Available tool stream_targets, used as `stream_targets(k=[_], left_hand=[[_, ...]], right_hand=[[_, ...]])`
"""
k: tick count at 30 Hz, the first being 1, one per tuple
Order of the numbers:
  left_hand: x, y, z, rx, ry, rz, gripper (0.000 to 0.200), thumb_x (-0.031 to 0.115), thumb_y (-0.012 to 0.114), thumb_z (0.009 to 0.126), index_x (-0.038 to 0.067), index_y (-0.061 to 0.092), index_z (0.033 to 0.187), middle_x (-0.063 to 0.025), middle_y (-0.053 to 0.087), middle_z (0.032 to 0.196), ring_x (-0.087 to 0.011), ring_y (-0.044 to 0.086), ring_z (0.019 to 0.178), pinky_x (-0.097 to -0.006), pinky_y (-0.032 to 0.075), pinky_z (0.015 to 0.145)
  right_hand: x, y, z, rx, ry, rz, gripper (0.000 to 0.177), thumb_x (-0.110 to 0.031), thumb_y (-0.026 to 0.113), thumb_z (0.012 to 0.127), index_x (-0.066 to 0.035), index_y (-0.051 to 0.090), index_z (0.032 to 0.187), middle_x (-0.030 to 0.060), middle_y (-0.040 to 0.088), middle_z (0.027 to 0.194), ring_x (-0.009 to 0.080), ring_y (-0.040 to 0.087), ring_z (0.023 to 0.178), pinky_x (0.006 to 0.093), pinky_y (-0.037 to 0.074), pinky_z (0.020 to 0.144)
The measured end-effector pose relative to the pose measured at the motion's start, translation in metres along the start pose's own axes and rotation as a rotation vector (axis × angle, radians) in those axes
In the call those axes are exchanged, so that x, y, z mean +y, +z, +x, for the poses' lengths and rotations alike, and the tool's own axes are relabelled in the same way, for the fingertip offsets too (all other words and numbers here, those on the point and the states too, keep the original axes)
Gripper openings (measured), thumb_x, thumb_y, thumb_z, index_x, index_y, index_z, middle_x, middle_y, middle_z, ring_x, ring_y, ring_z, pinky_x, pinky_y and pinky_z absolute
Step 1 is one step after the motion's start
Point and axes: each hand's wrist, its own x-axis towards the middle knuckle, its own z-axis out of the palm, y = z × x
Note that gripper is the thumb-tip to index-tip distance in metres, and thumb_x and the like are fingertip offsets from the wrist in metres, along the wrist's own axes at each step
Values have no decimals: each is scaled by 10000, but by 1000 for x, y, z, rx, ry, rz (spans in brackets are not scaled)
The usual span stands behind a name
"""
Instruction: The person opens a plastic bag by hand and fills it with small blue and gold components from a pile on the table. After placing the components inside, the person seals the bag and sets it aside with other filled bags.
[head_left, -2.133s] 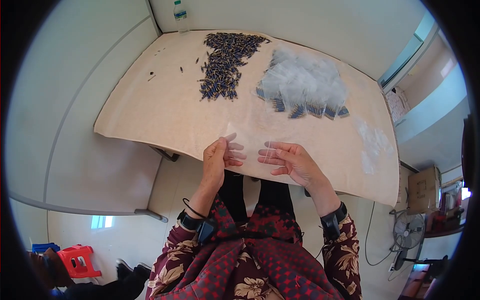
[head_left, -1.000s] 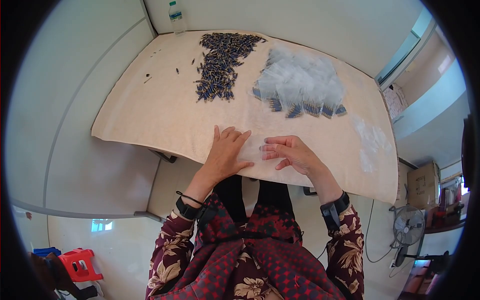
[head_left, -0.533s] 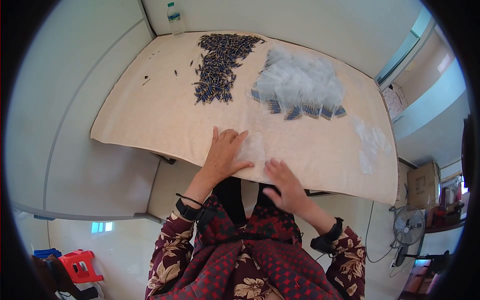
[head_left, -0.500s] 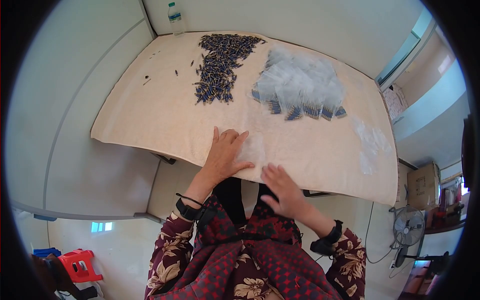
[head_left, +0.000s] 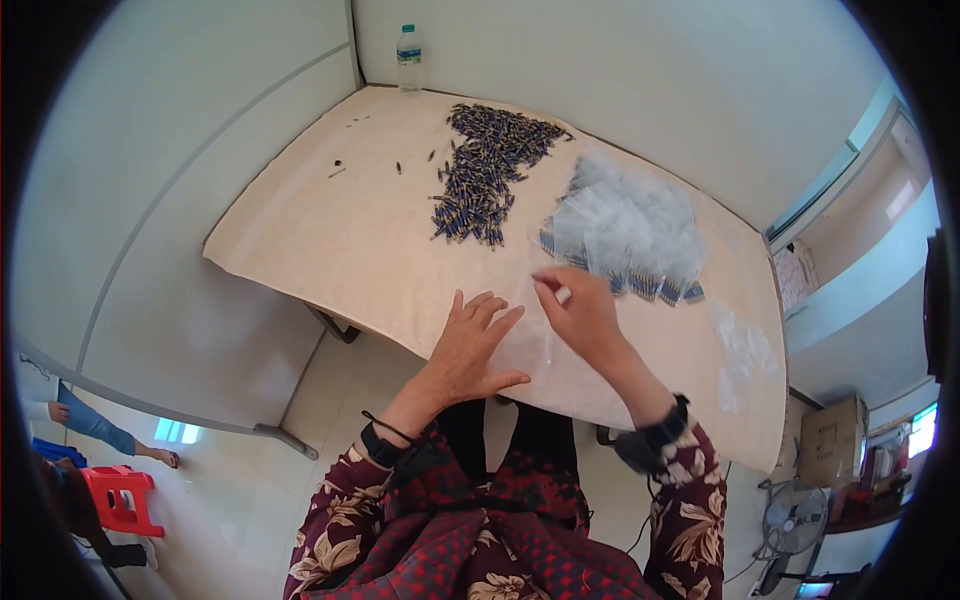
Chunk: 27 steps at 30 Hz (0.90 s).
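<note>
A clear plastic bag lies flat near the table's front edge. My left hand rests at its left side, fingers spread and thumb stretched over its lower part. At the bag's upper end, my right hand is closed in a pinch, its thumb and forefinger on the thin film. Beyond my hands is a heap of small dark blue and brass-coloured pieces. Filled clear bags, with rows of the same pieces inside, are piled to the right of that heap.
More flat clear bags lie at the table's right end. A water bottle stands at the back left against the partition. On the floor are a red stool, a fan and a cardboard box. Another person's leg shows at far left.
My right hand has moved up and forward from the table's front edge to the bag's upper end, and its fingers have closed. The camera view has shifted; my left hand stays spread beside the bag.
</note>
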Motion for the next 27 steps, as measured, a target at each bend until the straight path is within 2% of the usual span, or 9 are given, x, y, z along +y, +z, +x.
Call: stream_targets(k=[3, 6, 8, 10, 12, 16, 19, 24, 27], left_hand=[[-3, -9, -6, 71, -22, -70, 744, 404, 785, 702, 61, 505, 1301, -149, 508, 1200, -342, 481, 1146, -579, 311, 1045], [-17, -9, -12, 190, -189, -240, 569, 286, 767, 756, 57, 566, 1236, -162, 545, 1186, -343, 524, 1097, -451, 423, 954], [-24, -10, -14, 229, -189, -221, 516, 257, 759, 763, 53, 584, 1203, -159, 562, 1156, -338, 537, 1067, -426, 433, 920], [-30, -10, -15, 285, -188, -194, 410, 200, 744, 778, 44, 620, 1137, -155, 596, 1096, -327, 564, 1008, -377, 454, 851], [-34, -8, -14, 308, -188, -195, 388, 183, 742, 775, 44, 625, 1118, -143, 603, 1061, -319, 566, 983, -379, 446, 837], [-37, -5, -11, 330, -204, -213, 317, 138, 727, 779, 45, 642, 1070, -116, 627, 964, -301, 584, 913, -377, 443, 804], [-40, -5, -6, 307, -223, -236, 264, 112, 706, 797, 49, 655, 1048, -108, 647, 913, -294, 609, 873, -363, 466, 797], [-49, 8, 0, 327, -311, -329, 213, 55, 668, 818, 24, 661, 1028, -98, 647, 826, -221, 609, 748, -313, 480, 702], [-52, 14, 4, 296, -441, -436, 195, 36, 651, 829, 7, 662, 1021, -98, 646, 802, -174, 595, 694, -285, 480, 651]], right_hand=[[45, 35, 45, -104, -4, -83, 135, -133, 688, 792, -33, 683, 883, 119, 687, 795, 286, 664, 719, 374, 517, 645], [87, 76, 72, -117, 7, -157, 190, -189, 712, 770, -30, 682, 871, 135, 686, 813, 304, 664, 760, 393, 521, 680], [94, 91, 87, -122, 9, -191, 220, -217, 724, 760, -29, 682, 865, 143, 685, 822, 312, 664, 781, 403, 523, 698], [92, 104, 98, -144, 157, -361, 309, -256, 763, 713, -4, 684, 874, 164, 681, 813, 320, 661, 768, 396, 523, 704], [93, 113, 106, -156, 235, -449, 354, -275, 783, 690, 8, 686, 879, 174, 678, 809, 324, 659, 761, 392, 523, 707], [99, 121, 109, -174, 155, -477, 377, -305, 787, 659, 4, 685, 849, 184, 677, 813, 354, 650, 778, 398, 523, 723], [103, 108, 107, -411, 74, -338, 236, -242, 715, 727, -30, 679, 825, 178, 674, 864, 356, 648, 854, 417, 523, 777], [97, 87, 80, -460, 27, -155, 195, -180, 706, 726, -24, 696, 843, 152, 682, 801, 296, 665, 786, 374, 530, 717], [91, 75, 65, -556, 265, 91, 210, -120, 736, 709, -2, 710, 880, 120, 690, 749, 194, 658, 671, 302, 519, 635]])
